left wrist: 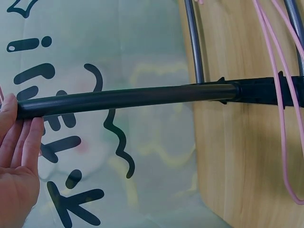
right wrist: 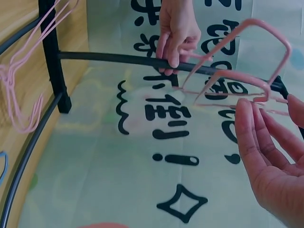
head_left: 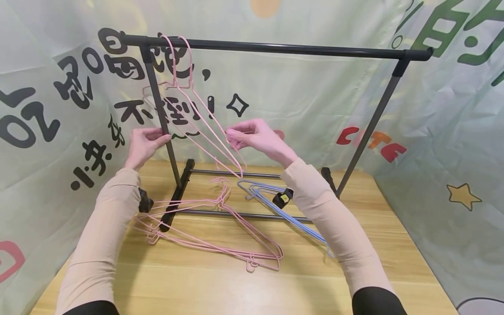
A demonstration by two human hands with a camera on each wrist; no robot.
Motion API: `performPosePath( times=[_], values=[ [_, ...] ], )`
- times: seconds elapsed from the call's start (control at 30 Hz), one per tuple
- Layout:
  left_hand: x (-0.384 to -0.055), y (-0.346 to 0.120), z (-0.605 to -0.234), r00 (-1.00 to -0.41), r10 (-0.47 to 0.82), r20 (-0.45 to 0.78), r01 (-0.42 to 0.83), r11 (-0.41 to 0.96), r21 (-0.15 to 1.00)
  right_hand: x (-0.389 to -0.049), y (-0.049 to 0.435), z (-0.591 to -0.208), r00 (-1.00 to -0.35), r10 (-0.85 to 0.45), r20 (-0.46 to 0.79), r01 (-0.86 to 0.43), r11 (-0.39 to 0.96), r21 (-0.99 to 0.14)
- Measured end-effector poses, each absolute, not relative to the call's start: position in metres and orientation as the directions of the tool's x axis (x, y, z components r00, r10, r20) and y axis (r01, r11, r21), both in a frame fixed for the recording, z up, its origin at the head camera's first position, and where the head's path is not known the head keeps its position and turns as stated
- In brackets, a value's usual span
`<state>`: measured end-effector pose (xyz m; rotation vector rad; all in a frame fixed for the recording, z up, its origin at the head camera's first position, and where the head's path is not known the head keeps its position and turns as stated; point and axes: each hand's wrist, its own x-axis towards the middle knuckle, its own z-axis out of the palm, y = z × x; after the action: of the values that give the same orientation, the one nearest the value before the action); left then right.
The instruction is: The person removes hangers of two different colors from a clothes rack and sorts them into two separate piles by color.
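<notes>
My left hand (head_left: pixel 145 146) pinches the left upright post (head_left: pixel 160 109) of a black clothes rack, thumb on one side and fingers on the other. Two pink hangers (head_left: pixel 208 116) hang by their hooks from the top bar (head_left: pixel 275 47), near its left end. Beside the slanting arm of the hanger on the right, my right hand (head_left: pixel 261 139) has its fingertips right at the pink frame. Seen in the right wrist view, the fingers of that right hand (right wrist: pixel 270 147) are fairly straight, with the thumb apart from them, close under a hanger corner (right wrist: pixel 266 88).
Several pink hangers (head_left: pixel 226 251) lie overlapping on the wooden table (head_left: pixel 189 288), some across the rack's left foot (head_left: pixel 173 205). Several blue hangers (head_left: pixel 291 217) lie to the right, partly under my right sleeve (head_left: pixel 330 214). A printed cloth (head_left: pixel 307 96) surrounds the table.
</notes>
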<state>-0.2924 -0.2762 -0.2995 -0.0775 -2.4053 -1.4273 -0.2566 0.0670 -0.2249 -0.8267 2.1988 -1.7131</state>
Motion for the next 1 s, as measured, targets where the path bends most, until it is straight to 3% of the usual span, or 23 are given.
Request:
performPosePath(
  times=[0.4, 1.0],
  values=[
    [-0.291, -0.275, -0.298, -0.937, -0.128, 0.326, 0.225, 0.495, 0.839, -0.266, 0.041, -0.225, -0.813, -0.564, 0.142, -0.284, 0.172, -0.943],
    [-0.292, -0.276, -0.299, -0.934, -0.131, 0.334, 0.227, 0.505, 0.833, -0.261, 0.050, -0.217, -0.868, -0.459, 0.191, -0.299, 0.175, -0.938]
  ],
)
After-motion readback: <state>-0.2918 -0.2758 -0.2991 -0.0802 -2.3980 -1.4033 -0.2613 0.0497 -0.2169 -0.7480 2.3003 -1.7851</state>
